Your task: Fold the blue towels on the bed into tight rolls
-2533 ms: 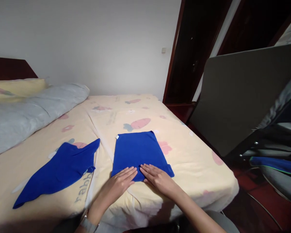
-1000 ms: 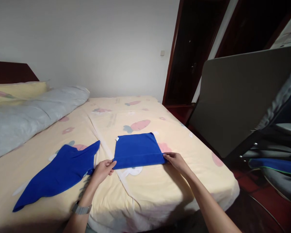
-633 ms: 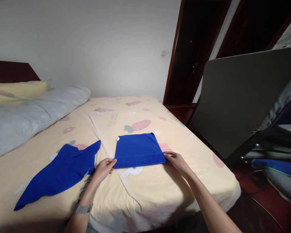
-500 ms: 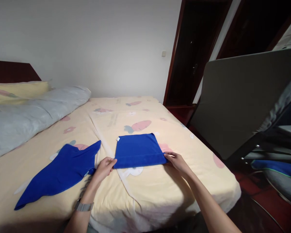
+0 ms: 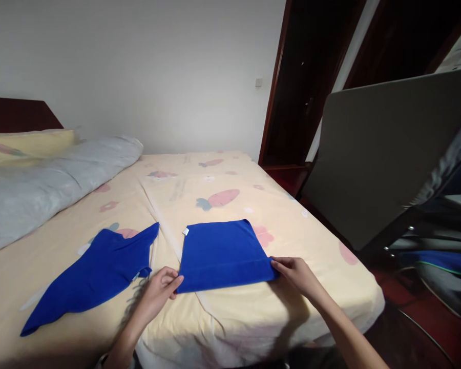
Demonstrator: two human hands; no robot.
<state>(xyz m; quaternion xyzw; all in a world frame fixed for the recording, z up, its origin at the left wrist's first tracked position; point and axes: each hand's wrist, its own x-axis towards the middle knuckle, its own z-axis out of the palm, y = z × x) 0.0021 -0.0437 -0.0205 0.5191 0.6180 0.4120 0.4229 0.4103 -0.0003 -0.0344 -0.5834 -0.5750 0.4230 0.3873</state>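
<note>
A blue cloth (image 5: pixel 223 251) with a small white tag at its far left corner lies spread on the bed (image 5: pixel 230 318). My left hand (image 5: pixel 163 284) pinches its near left corner between thumb and fingers. The near right corner is gripped by my right hand (image 5: pixel 292 271). Between the two hands the near edge runs nearly straight. To the left, a second blue cloth (image 5: pixel 88 277) lies crumpled and untouched, close to my left hand.
A grey rolled quilt (image 5: pixel 61 174) and a yellow pillow (image 5: pixel 30 143) lie at the bed's left. Beyond its right edge stands a large dark grey panel (image 5: pixel 384 159). A dark door (image 5: pixel 303 92) is at the back.
Both hands have moved toward me with the cloth, and the cloth has slid nearer on the bed. The crumpled cloth has stayed put.
</note>
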